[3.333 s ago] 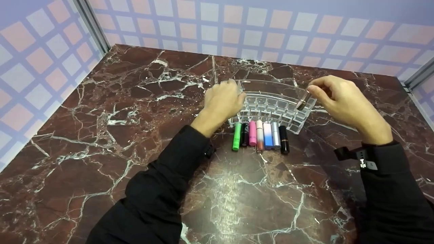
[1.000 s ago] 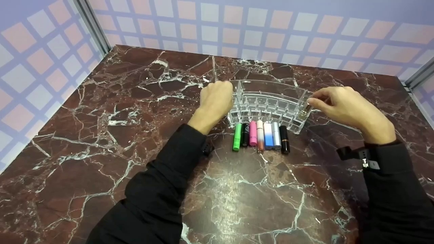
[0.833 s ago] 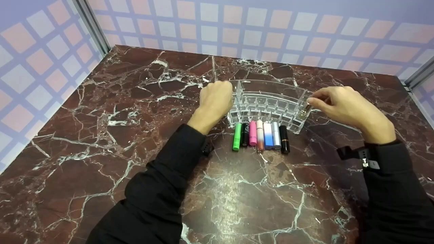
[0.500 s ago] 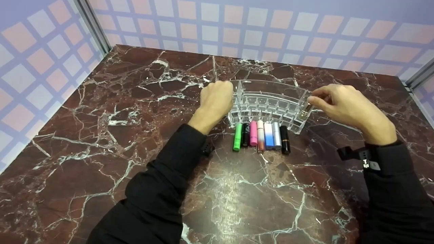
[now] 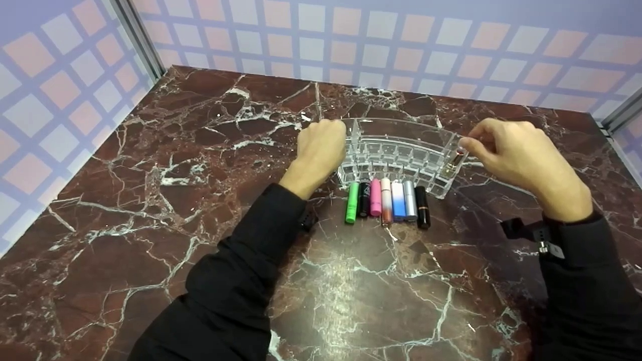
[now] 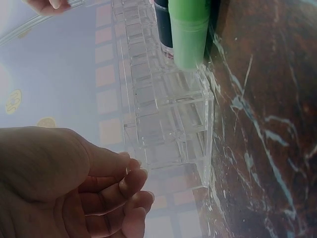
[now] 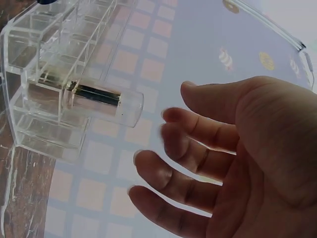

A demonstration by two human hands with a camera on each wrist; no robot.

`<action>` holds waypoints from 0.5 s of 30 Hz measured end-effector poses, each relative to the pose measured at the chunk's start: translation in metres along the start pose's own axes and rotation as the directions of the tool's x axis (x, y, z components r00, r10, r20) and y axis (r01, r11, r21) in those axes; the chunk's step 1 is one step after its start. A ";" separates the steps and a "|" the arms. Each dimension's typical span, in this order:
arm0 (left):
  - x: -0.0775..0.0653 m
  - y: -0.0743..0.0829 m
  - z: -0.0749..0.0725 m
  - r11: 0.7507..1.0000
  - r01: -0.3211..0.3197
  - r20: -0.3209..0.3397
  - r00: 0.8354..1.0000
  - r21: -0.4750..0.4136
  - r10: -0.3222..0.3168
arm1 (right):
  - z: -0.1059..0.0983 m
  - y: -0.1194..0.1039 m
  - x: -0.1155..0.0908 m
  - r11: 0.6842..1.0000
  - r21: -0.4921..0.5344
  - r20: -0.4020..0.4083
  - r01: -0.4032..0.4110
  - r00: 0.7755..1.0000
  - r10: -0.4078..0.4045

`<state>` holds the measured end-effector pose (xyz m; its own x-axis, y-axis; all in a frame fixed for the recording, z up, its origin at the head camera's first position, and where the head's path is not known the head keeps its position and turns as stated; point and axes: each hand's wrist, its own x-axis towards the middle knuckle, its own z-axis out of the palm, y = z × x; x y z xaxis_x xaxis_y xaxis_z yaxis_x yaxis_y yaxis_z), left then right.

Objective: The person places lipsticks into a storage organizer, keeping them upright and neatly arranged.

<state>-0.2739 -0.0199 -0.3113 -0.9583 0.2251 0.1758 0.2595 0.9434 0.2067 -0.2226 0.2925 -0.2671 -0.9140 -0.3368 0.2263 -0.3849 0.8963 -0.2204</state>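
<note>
A clear acrylic lipstick organizer (image 5: 396, 150) with tiered compartments stands on the marble-patterned table. My left hand (image 5: 321, 150) is at its left end, thumb and curled fingertips pinching the clear edge in the left wrist view. A lipstick (image 7: 94, 96) with a transparent cap and dark-and-gold core sits in a compartment at the right end, poking out of it. Just off its cap is my right hand (image 7: 198, 163), fingers loosely bent, with a gap between fingertips and cap. In the head view, that hand's fingertips overlap the lipstick's top.
Along the organizer's front lie several tubes: a green one (image 5: 352, 203), a pink one (image 5: 375, 198), a white-and-blue one (image 5: 398, 200), a silver one (image 5: 410, 200) and a black one (image 5: 422, 208) among them. Patterned panels (image 5: 346, 45) border the table's back and sides.
My right hand lowered the lipstick into the organizer's right-end compartment, then let go and drew slightly up and right. My left hand shifted slightly left along the organizer's end.
</note>
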 end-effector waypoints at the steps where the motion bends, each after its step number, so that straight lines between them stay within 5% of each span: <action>1: 0.000 0.000 0.000 1.000 -0.002 -0.002 1.000 0.003 0.002 | 0.001 0.000 -0.001 1.000 -0.010 -0.001 0.009 1.000 -0.009; 9: 0.001 0.002 0.001 1.000 0.002 0.010 1.000 0.002 -0.002 | 0.019 0.009 -0.005 0.999 -0.048 0.135 -0.008 0.991 0.015; 15: 0.001 -0.001 0.001 1.000 -0.005 0.009 1.000 0.000 0.005 | 0.032 0.015 -0.002 0.999 -0.027 0.269 -0.040 0.962 0.046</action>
<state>-0.2754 -0.0199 -0.3125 -0.9582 0.2315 0.1683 0.2638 0.9424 0.2054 -0.2309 0.2971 -0.3008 -0.9315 -0.3604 -0.0481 -0.3442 0.9166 -0.2034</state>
